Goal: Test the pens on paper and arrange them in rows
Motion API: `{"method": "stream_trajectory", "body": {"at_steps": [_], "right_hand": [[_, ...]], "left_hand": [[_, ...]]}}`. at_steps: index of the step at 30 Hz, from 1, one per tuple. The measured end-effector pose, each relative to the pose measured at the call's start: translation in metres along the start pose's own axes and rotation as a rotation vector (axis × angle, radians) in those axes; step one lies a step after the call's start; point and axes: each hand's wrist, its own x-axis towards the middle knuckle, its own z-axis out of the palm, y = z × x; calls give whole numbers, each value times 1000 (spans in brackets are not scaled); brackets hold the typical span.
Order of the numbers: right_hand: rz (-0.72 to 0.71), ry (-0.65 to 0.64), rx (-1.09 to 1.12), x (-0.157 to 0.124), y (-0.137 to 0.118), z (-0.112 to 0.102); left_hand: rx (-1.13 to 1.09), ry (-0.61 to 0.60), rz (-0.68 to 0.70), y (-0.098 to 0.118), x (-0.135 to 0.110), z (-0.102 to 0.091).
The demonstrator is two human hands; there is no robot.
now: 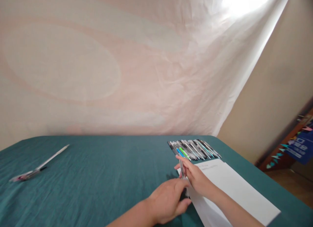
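Creased teal cloth [102, 178], slim clear pen [182, 170] between fingers [184, 161].

A slim, straight, translucent grey plastic pen [182, 170] slants between the fingers of the left hand [167, 199] and right hand [197, 177], far end tipped leftward, beside the white paper [241, 192]; its near part is mostly hidden.

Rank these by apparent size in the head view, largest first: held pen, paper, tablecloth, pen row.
1. Tablecloth
2. Paper
3. Pen row
4. Held pen, partly covered
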Motion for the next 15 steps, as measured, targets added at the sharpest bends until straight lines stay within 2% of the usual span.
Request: {"method": "stream_trajectory", "body": {"at_steps": [3,6,9,11,14,15], "right_hand": [[127,-18,365,5,-11,-3],[167,22,436,16,-19,-2],[74,9,297,39,-16,2],[41,25,121,61,-8,5],[54,183,-349,94,6,9],[59,219,-424,103,10,10]], "left_hand": [[-29,9,-60,0,-1,0],[-22,24,-69,0,-2,1],[18,12,-61,-1,-1,2],[49,-11,-51,-1,-1,3],[93,-54,-6,-1,0,2],[103,-68,12,-1,0,1]]}}
